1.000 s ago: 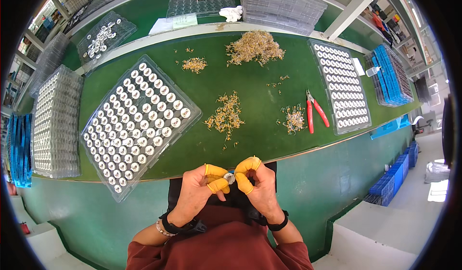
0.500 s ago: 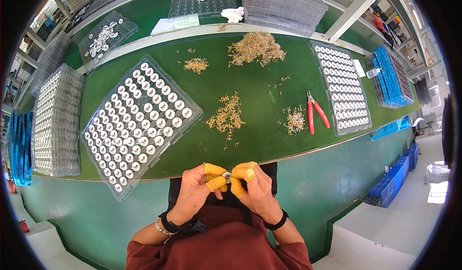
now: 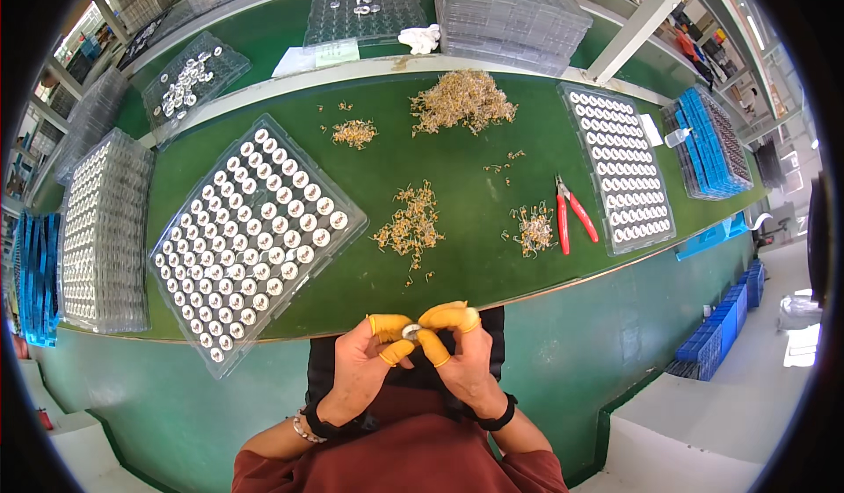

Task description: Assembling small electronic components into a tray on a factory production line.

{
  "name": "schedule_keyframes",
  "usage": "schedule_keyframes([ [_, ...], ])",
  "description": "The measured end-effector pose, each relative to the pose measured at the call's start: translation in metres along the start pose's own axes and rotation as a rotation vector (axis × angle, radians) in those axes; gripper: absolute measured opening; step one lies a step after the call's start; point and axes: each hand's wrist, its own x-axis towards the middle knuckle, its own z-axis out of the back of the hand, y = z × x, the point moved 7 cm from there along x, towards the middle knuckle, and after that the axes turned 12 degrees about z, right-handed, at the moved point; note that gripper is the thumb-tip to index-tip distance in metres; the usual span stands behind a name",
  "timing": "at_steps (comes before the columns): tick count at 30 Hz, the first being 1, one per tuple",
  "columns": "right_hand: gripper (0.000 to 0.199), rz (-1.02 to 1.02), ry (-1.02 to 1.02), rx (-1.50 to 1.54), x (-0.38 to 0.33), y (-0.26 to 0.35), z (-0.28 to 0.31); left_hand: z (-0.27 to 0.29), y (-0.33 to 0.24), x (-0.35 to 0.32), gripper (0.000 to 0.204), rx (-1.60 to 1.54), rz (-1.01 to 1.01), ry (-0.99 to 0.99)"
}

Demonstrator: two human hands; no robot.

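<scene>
Between my two hands, just off the table's front edge, is a small round silvery part (image 3: 411, 331). My left hand (image 3: 363, 361) pinches it from one side and my right hand (image 3: 463, 352) from the other, yellow finger covers on the gripping fingertips. The fingers hide most of the part. Beyond my hands on the green table lies a loose pile of small yellow-and-silver bent wire pieces (image 3: 411, 222). To the left, a clear plastic tray (image 3: 345, 231), turned at an angle, carries rows of round white-and-silver parts.
Red-handled pliers (image 3: 563, 221) lie beside a smaller wire-piece pile (image 3: 533, 229). A bigger heap (image 3: 464, 102) sits farther back. Another filled tray (image 3: 665, 213) is on the right. Stacked trays (image 3: 107, 238) stand at far left, blue trays (image 3: 703, 155) at far right.
Both hands still pinch the round part, which shows a little more between the fingertips. The table and its contents sit slightly lower in the view.
</scene>
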Motion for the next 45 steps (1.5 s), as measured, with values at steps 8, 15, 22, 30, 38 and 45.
schedule_keyframes([
  [8, 0.021, 0.073, 0.096, -0.587, 0.041, -0.006, 0.013, 0.015, -0.016, 0.011, 0.021, -0.024, -0.032, -0.081],
  [15, 0.022, 0.027, 0.243, -0.853, 0.053, -0.022, -0.002, 0.01, -0.018, 0.014, 0.023, -0.073, -0.052, -0.032],
  [22, 0.012, -0.325, 0.196, -0.193, 0.046, -0.026, 0.013, 0.005, -0.014, 0.016, 0.023, 0.0, 0.077, 0.007],
  [30, 0.011, -0.363, 0.091, 0.29, 0.017, -0.012, 0.006, 0.002, -0.013, 0.01, 0.017, -0.09, 0.095, 0.079],
  [38, 0.014, -0.3, 0.128, 0.211, 0.009, -0.011, -0.001, -0.001, -0.01, 0.007, 0.017, -0.095, 0.104, 0.083],
  [45, 0.013, -0.253, -0.027, 0.26, 0.007, -0.015, 0.0, -0.001, -0.01, 0.006, 0.018, -0.088, 0.117, 0.082],
])
